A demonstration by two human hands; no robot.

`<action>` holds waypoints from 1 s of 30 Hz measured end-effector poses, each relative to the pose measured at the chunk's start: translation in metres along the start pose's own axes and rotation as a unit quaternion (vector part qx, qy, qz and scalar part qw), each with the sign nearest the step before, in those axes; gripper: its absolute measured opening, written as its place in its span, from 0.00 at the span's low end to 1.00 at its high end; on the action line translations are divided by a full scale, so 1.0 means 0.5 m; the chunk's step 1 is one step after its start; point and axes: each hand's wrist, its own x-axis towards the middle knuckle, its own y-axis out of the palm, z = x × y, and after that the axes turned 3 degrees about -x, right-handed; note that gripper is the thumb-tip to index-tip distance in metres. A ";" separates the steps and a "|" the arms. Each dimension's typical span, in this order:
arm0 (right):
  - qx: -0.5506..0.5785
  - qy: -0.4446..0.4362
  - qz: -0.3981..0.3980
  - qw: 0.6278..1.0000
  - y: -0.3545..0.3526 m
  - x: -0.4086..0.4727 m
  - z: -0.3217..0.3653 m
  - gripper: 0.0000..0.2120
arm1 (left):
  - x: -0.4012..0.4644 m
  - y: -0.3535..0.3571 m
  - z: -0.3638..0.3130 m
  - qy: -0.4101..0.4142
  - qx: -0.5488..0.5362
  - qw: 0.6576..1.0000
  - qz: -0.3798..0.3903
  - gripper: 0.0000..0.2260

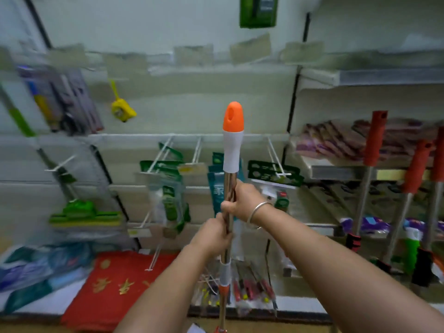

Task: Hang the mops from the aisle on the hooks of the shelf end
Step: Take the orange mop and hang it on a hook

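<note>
I hold a mop [231, 150] upright in front of me. Its shaft is shiny metal, with a white grip and an orange tip that has a hanging hole. My right hand [240, 200] grips the shaft just below the white grip. My left hand [213, 233] grips it right underneath. The mop head is out of view below the frame. White wire hooks [198, 150] stick out of the shelf panel behind the mop, some carrying green packets. Three more mops with red-orange handles [374, 138] lean against the shelf at the right.
A green flat mop head [81, 215] hangs at the left. Red cushions [115, 284] and blue packets [36, 267] lie on the bottom shelf. Packs of screwdrivers [252, 289] lie below my hands. Folded cloths [336, 140] fill the right shelf. A yellow tool [121, 109] hangs upper left.
</note>
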 end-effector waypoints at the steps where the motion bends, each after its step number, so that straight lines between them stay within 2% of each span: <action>1: -0.007 -0.024 0.004 1.000 0.006 0.004 0.044 0.14 | -0.021 -0.032 0.022 -0.008 -0.014 1.000 -0.013 0.20; 8: -0.011 -0.146 0.013 0.989 0.057 0.010 0.342 0.09 | -0.167 -0.237 0.165 -0.048 -0.056 0.990 -0.122 0.17; 12: 0.010 -0.200 -0.018 0.980 0.096 0.006 0.489 0.11 | -0.247 -0.334 0.253 -0.086 -0.067 0.973 -0.201 0.15; 18: 0.044 -0.276 -0.001 0.960 0.196 0.016 0.689 0.08 | -0.343 -0.457 0.392 -0.134 -0.083 0.938 -0.309 0.17; 23: 0.050 -0.313 0.027 0.948 0.269 0.037 0.839 0.10 | -0.397 -0.544 0.504 -0.171 -0.080 0.915 -0.358 0.10; 28: 0.081 -0.346 0.057 0.933 0.323 0.099 0.980 0.09 | -0.421 -0.650 0.609 -0.199 -0.052 0.902 -0.380 0.08; 30: 0.092 -0.361 0.062 0.926 0.346 0.131 1.038 0.12 | -0.421 -0.698 0.656 -0.211 -0.060 0.897 -0.384 0.09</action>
